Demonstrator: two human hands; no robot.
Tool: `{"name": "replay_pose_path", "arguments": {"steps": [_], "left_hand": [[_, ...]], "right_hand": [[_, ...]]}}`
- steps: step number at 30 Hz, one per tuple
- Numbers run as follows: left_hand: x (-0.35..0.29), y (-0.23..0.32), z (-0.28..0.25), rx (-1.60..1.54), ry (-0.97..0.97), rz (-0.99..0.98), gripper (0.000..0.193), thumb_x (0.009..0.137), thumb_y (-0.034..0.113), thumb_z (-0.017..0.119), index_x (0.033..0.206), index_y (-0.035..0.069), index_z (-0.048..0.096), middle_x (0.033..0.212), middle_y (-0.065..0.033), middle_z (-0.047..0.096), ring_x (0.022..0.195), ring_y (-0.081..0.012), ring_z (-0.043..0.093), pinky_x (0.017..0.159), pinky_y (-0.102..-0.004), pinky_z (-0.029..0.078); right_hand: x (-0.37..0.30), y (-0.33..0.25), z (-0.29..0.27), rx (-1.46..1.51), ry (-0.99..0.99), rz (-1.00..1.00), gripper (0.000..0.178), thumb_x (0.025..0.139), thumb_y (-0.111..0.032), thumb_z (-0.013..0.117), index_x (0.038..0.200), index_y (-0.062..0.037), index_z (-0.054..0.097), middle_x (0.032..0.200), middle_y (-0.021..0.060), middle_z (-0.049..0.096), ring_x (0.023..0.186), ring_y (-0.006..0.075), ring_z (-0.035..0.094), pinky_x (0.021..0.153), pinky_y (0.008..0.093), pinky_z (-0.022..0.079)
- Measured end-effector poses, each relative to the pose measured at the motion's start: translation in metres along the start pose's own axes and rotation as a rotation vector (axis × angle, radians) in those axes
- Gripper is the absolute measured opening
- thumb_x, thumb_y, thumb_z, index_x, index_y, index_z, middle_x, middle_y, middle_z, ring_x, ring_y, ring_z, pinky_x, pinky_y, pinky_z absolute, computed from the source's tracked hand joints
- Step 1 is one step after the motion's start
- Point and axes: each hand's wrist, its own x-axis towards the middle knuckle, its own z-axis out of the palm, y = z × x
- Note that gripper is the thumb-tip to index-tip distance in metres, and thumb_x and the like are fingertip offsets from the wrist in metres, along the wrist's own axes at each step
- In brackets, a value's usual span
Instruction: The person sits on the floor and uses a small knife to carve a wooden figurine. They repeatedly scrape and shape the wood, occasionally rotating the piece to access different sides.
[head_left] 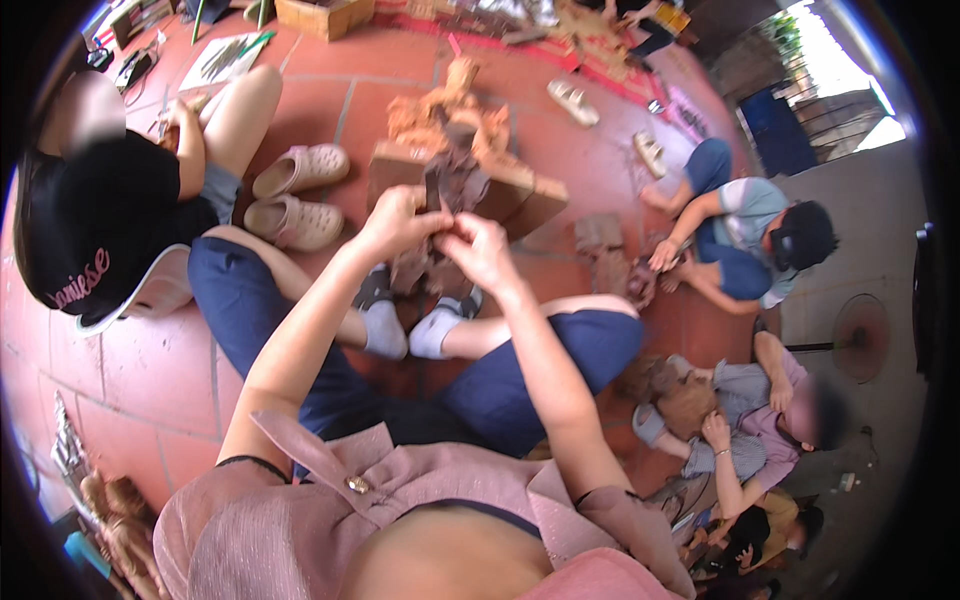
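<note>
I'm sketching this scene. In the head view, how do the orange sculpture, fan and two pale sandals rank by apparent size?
1. Orange sculpture
2. Fan
3. Upper sandal and lower sandal, too close to rank

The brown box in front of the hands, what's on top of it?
Lumpy orange pieces rest on the brown box, hiding the surface beneath them. A dark brown piece also covers part of the box's near side.
</note>
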Motion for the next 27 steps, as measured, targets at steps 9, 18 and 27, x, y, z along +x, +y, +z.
{"name": "replay_pose_path", "arguments": {"steps": [9,18,27], "left_hand": [[0.047,0.019,-0.021,-0.019,0.031,0.064,0.045,0.088,0.030,0.064,0.123,0.003,0.058,0.113,-0.0162,0.062,0.102,-0.0223,0.061,0.087,-0.0341,0.048],[0.080,-0.045,-0.001,0.700,-0.227,0.074,0.057,0.074,0.020,0.061,0.129,0.005,0.053,0.135,-0.0169,0.049,0.125,-0.0310,0.047,0.105,-0.0372,0.037],[0.117,-0.048,-0.005,0.962,-0.450,0.122,0.053,0.072,0.024,0.069,0.120,0.005,0.060,0.115,-0.0153,0.063,0.109,-0.0317,0.060,0.091,-0.0400,0.048]], "right_hand": [[-0.020,-0.079,-0.062,-0.040,0.008,-0.013,0.015,0.082,-0.014,0.069,0.077,-0.0018,0.062,0.062,0.0007,0.061,0.056,0.0062,0.057,0.052,0.0243,0.046],[-0.051,-0.190,-0.137,-0.087,0.233,-0.102,0.011,0.084,-0.008,0.065,0.088,-0.0012,0.058,0.073,0.0029,0.063,0.059,0.0074,0.058,0.052,0.0209,0.046],[-0.001,-0.159,-0.127,-0.166,-0.008,-0.068,0.008,0.076,-0.006,0.069,0.080,-0.0023,0.064,0.064,0.0036,0.062,0.052,0.0094,0.058,0.051,0.0224,0.049]]}}
